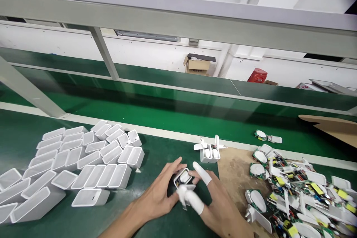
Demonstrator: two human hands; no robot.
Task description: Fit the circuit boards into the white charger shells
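Green bench (164,147) runs across the near part of the view, its surface dark and faintly glossy. Over it, the left hand (160,189) has its fingers clamped around a small white case (178,183), which holds a rounded white part. Across from it, the right hand (219,200) works at the case with a white-covered thumb and forefinger, the two apart; a white piece (182,193) sits at the thumb's tip, and whether it is pinched I cannot tell, as the fingers hide much of it.

To the left, open white cases (92,176) crowd together in uneven rows. To the right, a brown sheet (231,171) covers the bench beneath a heap of boards (292,197) with yellow, white and green parts. Just beyond the hands, two filled cases (210,155) stand side by side.

Past the bench's pale edge lies a brighter green strip (167,113), with a piece of cardboard (331,128) at its right. Higher up, a grey rail (178,18) crosses the view. Behind stands a white wall (150,54), with a carton (198,67) and a red object (257,76) before it.
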